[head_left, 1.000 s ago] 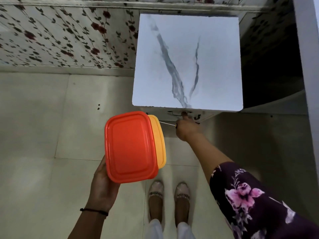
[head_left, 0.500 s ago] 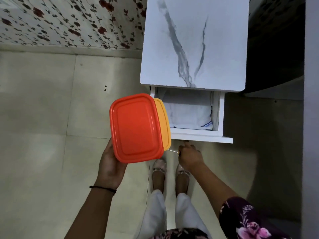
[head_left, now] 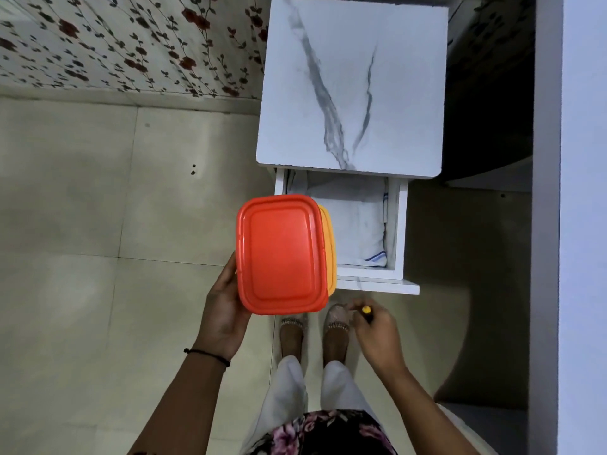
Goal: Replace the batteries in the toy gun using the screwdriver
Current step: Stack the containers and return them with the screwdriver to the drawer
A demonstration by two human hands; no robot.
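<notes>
My left hand point(head_left: 226, 310) grips an orange-lidded plastic box point(head_left: 282, 254) from its left side and holds it above the floor, just left of the open drawer. A yellow box or lid point(head_left: 329, 247) shows behind its right edge. My right hand point(head_left: 377, 333) is curled round a screwdriver point(head_left: 367, 311); only its yellow handle end shows above the fingers. That hand hangs just below the drawer front. The toy gun and the batteries are not in view.
A white marble-top side table point(head_left: 354, 83) stands against the flowered wall. Its drawer point(head_left: 377, 285) is pulled out, with a folded white cloth point(head_left: 358, 224) inside. My feet point(head_left: 312, 333) stand on the tiled floor in front. A white panel point(head_left: 571, 224) runs along the right.
My right hand pulled the drawer open, then let go of its front and drew back towards me. The orange box moved right, partly over the drawer.
</notes>
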